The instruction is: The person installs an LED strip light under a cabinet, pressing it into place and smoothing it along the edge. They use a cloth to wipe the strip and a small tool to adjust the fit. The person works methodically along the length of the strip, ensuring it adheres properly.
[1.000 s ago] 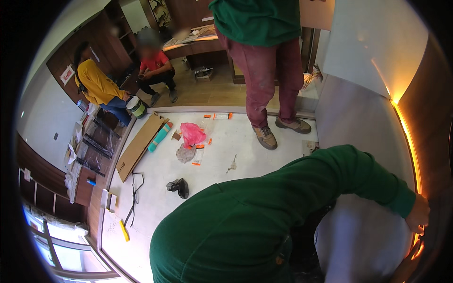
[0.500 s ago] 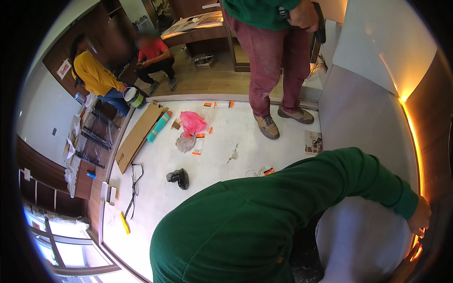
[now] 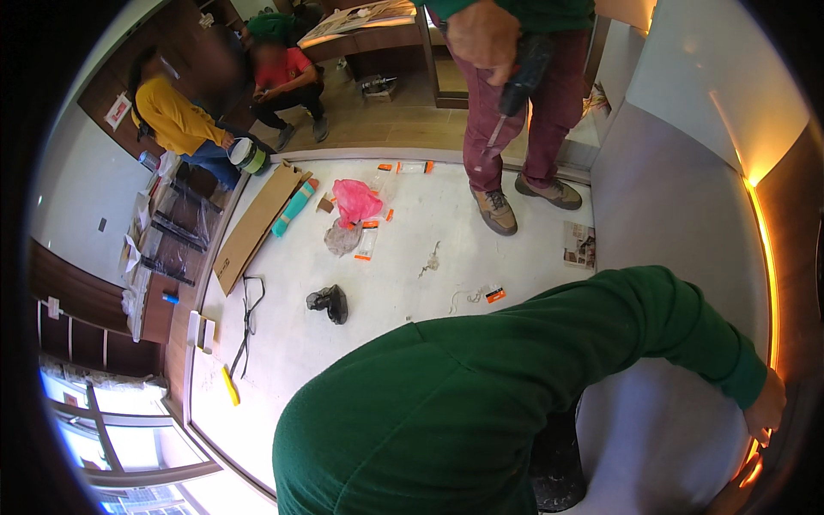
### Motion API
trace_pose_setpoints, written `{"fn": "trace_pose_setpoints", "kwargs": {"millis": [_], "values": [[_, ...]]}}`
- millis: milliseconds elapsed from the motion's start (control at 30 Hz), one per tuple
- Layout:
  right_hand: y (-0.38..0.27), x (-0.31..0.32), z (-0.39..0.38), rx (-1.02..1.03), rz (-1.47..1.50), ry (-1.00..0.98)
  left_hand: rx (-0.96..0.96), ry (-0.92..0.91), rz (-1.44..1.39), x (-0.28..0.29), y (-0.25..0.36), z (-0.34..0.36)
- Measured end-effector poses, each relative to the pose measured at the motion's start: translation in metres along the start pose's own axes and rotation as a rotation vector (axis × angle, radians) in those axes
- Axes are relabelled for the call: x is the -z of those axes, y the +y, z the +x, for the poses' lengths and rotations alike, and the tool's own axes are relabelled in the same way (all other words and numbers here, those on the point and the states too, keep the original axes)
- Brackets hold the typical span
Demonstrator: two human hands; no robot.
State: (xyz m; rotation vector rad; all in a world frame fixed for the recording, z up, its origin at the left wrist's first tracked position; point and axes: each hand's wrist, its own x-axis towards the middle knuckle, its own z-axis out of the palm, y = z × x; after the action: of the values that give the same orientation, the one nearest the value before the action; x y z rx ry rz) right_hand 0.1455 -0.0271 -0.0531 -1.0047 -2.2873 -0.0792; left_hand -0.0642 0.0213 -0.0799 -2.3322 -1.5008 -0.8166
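Note:
Neither of my hands can be made out. Below me a co-worker's green-sweatered back (image 3: 403, 412) curves across the lower frame, one arm bent to the right. That person's hand (image 3: 762, 405) touches the wall beside a glowing orange light strip (image 3: 772, 305); what the fingers hold is hidden. A brown shape at the strip's bottom is too unclear to name. At the top a standing co-worker in maroon trousers (image 3: 554, 103) has a hand (image 3: 481, 39) on a dark drill (image 3: 525, 77), its long bit pointing down.
The white floor (image 3: 421, 206) holds flat cardboard (image 3: 257, 227), a turquoise roll (image 3: 292, 210), pink plastic (image 3: 356, 200), small packets, a black bundle (image 3: 328, 305) and a yellow tool (image 3: 230, 386). Left, a person in yellow (image 3: 172, 120) holds a bucket (image 3: 246, 157); another in red (image 3: 283, 69) squats.
The standing person's hand and drill have come down into view. Floor objects sit higher in the picture, and another green-clad figure shows at the back. The bent co-worker's arm stays at the strip.

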Motion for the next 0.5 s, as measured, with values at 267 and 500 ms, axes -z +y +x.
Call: {"fn": "trace_pose_setpoints", "kwargs": {"millis": [267, 500], "values": [[-0.017, 0.011, -0.016, -0.024, -0.013, 0.017, -0.004, 0.001, -0.018, -0.005, -0.001, 0.003], [-0.002, 0.001, -0.008, 0.011, -0.024, 0.059, -0.015, -0.029, -0.021, -0.008, -0.003, 0.008]]}}
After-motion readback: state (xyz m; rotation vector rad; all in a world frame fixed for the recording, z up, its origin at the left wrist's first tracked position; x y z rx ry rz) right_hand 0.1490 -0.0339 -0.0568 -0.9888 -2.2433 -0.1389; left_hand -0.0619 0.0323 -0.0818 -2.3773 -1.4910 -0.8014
